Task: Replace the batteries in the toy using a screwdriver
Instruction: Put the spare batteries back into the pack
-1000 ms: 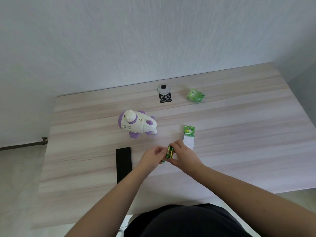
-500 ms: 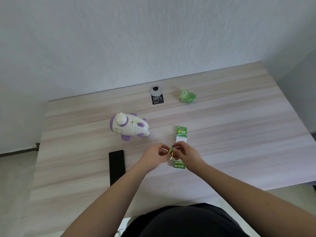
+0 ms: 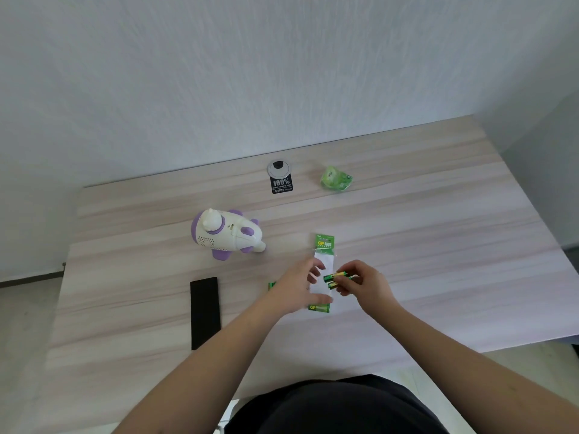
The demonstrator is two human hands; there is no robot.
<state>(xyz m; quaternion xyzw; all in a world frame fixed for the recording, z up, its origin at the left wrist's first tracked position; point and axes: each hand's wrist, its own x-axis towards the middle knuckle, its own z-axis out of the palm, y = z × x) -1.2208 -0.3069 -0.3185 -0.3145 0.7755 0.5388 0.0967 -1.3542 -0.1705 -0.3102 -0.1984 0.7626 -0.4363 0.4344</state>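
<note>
Two green batteries [image 3: 334,279] sit pinched in the curled fingertips of the right hand [image 3: 365,286], above the white battery card [image 3: 324,270] on the table [image 3: 438,245]. Just left of those fingers, the left hand [image 3: 294,289] spreads relaxed, holding nothing, hiding part of the card and a green item beneath. The toy [image 3: 227,236] lies beyond, well apart.

Light wood-grain table [image 3: 438,214] against a white textured wall [image 3: 219,73]. Round grey cable grommet [image 3: 278,168] near the table's far edge, with a black "100%" label [image 3: 282,184] touching its near side. Crumpled green plastic wrapper [image 3: 336,178] to the right of those, apart from them. Flat black rectangular strip [image 3: 204,311] lies lengthwise on the near-left part of the table. Grey floor [image 3: 18,339] visible on the left.
</note>
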